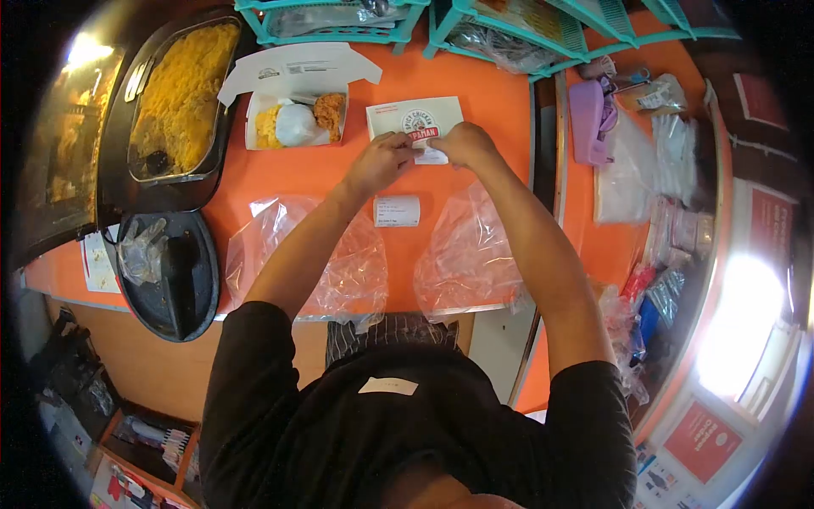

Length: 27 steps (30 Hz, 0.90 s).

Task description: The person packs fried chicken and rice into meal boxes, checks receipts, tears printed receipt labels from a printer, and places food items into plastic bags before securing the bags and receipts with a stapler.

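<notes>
A closed white box with a red and black chicken logo lies on the orange counter. My left hand is at its near left corner, fingers closed on a small white slip at the box's front edge. At the right end of the slip, my right hand pinches it too. Below my hands lies a printed receipt. Clear plastic bags lie on both sides of the receipt. An open box at the upper left holds yellow rice, a white wrapped ball and fried chicken.
A deep tray of yellow rice stands at the left, above a black round tray. Teal racks line the back. A purple dispenser and plastic packs sit at the right.
</notes>
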Each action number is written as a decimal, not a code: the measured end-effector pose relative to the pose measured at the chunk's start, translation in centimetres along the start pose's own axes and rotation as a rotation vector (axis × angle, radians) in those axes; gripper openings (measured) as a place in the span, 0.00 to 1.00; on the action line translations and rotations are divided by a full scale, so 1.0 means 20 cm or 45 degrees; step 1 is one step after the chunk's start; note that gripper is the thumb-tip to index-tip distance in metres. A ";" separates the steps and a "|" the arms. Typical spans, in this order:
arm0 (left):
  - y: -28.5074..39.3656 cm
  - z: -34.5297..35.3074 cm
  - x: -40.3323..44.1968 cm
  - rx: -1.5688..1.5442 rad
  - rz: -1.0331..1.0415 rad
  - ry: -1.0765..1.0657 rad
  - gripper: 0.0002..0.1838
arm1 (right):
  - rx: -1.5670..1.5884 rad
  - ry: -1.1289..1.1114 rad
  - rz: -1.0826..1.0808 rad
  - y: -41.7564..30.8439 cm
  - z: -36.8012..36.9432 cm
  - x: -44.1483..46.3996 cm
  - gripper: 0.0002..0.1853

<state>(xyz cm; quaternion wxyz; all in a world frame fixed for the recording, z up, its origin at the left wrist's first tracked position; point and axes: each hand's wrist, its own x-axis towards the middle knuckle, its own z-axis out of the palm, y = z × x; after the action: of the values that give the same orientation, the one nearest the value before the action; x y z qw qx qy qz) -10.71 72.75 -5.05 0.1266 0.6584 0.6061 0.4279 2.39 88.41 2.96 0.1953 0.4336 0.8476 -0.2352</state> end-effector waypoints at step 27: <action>0.17 -0.07 0.13 0.488 -0.101 -0.434 0.28 | 1.863 0.108 0.296 0.11 0.45 -0.26 0.11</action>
<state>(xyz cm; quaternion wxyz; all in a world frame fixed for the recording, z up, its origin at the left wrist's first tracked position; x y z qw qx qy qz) -9.66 73.72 -0.74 0.1165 0.7086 0.6715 0.1828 8.20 81.05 -1.94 -0.1528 0.5486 0.4299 -0.7006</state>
